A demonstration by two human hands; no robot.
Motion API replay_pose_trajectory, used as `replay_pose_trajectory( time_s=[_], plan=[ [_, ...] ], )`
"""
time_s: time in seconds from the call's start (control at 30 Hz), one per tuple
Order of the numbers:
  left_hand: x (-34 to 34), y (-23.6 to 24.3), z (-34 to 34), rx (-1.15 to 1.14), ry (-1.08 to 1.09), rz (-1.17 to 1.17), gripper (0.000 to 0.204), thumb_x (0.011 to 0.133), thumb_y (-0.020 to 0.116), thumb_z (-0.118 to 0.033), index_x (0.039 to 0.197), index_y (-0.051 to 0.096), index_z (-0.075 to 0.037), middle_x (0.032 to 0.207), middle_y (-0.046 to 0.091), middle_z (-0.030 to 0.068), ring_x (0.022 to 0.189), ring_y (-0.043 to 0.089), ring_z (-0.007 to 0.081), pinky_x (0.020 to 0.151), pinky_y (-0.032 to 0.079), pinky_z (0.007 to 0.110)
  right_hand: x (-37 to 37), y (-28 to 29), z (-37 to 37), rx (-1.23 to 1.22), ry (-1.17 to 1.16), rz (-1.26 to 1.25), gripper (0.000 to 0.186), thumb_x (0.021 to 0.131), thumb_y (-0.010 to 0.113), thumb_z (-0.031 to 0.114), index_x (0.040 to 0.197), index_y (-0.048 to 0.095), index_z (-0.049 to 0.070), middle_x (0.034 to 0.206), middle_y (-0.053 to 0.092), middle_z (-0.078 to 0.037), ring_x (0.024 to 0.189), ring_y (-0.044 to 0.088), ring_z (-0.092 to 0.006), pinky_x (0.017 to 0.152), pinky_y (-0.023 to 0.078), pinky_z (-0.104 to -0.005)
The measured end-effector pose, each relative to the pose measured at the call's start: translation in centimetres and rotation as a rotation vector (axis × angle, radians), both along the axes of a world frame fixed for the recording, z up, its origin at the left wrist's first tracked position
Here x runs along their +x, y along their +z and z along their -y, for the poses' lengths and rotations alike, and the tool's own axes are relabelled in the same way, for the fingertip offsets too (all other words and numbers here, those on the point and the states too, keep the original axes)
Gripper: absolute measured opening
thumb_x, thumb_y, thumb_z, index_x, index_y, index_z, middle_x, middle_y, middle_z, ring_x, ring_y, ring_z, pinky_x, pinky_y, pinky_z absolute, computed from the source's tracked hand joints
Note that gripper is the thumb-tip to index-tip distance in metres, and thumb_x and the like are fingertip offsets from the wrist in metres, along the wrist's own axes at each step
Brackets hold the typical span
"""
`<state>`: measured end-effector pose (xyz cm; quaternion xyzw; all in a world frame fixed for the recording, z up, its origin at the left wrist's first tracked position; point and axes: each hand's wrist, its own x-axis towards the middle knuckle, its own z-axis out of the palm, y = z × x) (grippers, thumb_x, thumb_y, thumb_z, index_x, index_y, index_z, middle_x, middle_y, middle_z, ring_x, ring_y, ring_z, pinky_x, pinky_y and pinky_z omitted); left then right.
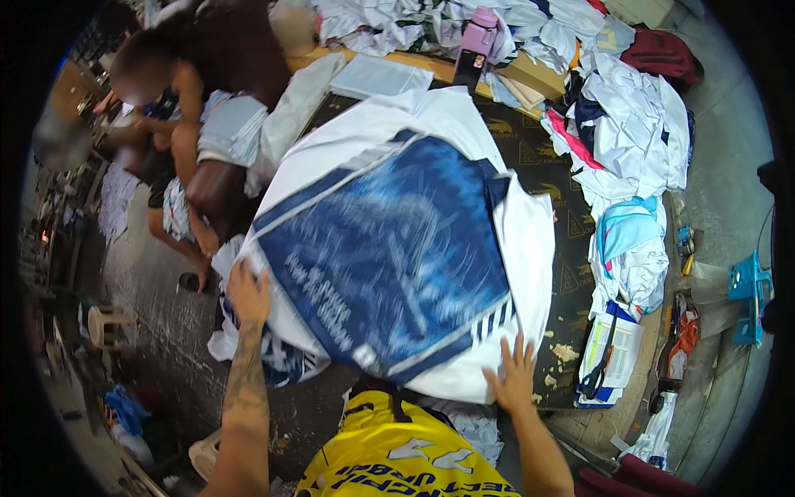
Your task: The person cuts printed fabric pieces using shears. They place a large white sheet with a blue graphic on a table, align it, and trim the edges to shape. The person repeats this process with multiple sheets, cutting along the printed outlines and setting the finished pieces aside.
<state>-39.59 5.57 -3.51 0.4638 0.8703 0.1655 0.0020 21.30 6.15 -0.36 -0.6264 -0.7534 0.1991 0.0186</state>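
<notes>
A white garment [542, 248] with a big blue printed panel [389, 248] and striped edging lies spread over a dark table in front of me. My left hand [249, 294] rests on its left edge, fingers apart and stretched out on the white cloth. Near the lower right corner, my right hand [515, 374] touches the white cloth with its fingers spread. Part of the garment hangs over the near edge by my left forearm, where a blue and white striped piece [286, 360] shows.
Dark scissors [593, 381] lie on papers [623, 354] at the right. White clothes [642, 124] are heaped at the far right. A pink bottle [478, 31] and a phone [469, 68] stand at the back. A person [170, 108] sits at the far left.
</notes>
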Motion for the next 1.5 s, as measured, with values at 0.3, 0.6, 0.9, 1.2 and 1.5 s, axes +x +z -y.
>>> replay_pose_trajectory(
  time_s=[0.3, 0.6, 0.9, 1.2, 1.5],
  plan=[
    [-3.5, -2.2, -14.4, -0.125, -0.392, -0.115, 0.09, 0.096, 0.074, -0.056, 0.17, 0.04, -0.016, 0.178, 0.027, 0.0186, 0.166, 0.018, 0.0434, 0.133, 0.011, 0.063, -11.8, -0.2, 2.5, -0.153, -0.112, -0.024, 0.089, 0.095, 0.062, 0.076, 0.169, 0.043, 0.032, 0.179, 0.025, -0.019, 0.159, 0.021, -0.059, 0.122, 0.003, -0.0824],
    [4.3, -0.9, -38.9, -0.325, -0.317, -0.085, 0.094, 0.098, 0.057, -0.078, 0.159, 0.056, -0.007, 0.17, 0.041, 0.0267, 0.166, 0.02, 0.0425, 0.134, 0.011, 0.063, -4.2, 1.1, -23.2, 0.018, -0.104, 0.283, 0.096, 0.093, 0.062, 0.079, 0.173, 0.034, 0.033, 0.175, 0.034, -0.023, 0.157, 0.032, -0.055, 0.128, 0.015, -0.0726],
    [10.7, 0.3, -27.0, -0.033, -0.363, -0.012, 0.086, 0.106, 0.063, -0.053, 0.174, 0.026, -0.015, 0.179, 0.021, 0.0244, 0.166, 0.015, 0.0459, 0.13, 0.008, 0.07, 8.2, 3.7, -9.7, 0.396, -0.625, -0.109, 0.078, 0.096, 0.081, 0.033, 0.157, 0.049, -0.003, 0.16, 0.05, -0.028, 0.15, 0.043, -0.0464, 0.127, 0.033, -0.0535],
    [34.5, 1.9, 6.5, -0.293, -1.054, 0.381, 0.059, 0.083, 0.089, -0.042, 0.131, 0.069, -0.015, 0.141, 0.057, 0.0138, 0.14, 0.049, 0.0362, 0.119, 0.035, 0.06, 25.4, -1.8, 5.1, 0.368, -0.619, 0.18, 0.062, 0.094, 0.074, 0.007, 0.149, 0.05, -0.007, 0.135, 0.062, -0.031, 0.128, 0.059, -0.0494, 0.112, 0.046, -0.0533],
    [37.7, 1.4, 9.1, -0.064, -0.895, 0.614, 0.014, 0.095, 0.076, -0.018, 0.103, 0.076, -0.007, 0.102, 0.074, 0.0094, 0.099, 0.066, 0.0345, 0.094, 0.051, 0.045, 29.1, 5.9, 9.1, -0.405, -0.688, -0.935, 0.021, 0.105, 0.073, 0.025, 0.098, 0.064, 0.007, 0.088, 0.068, -0.004, 0.076, 0.066, -0.014, 0.066, 0.052, -0.0317]
  ],
)
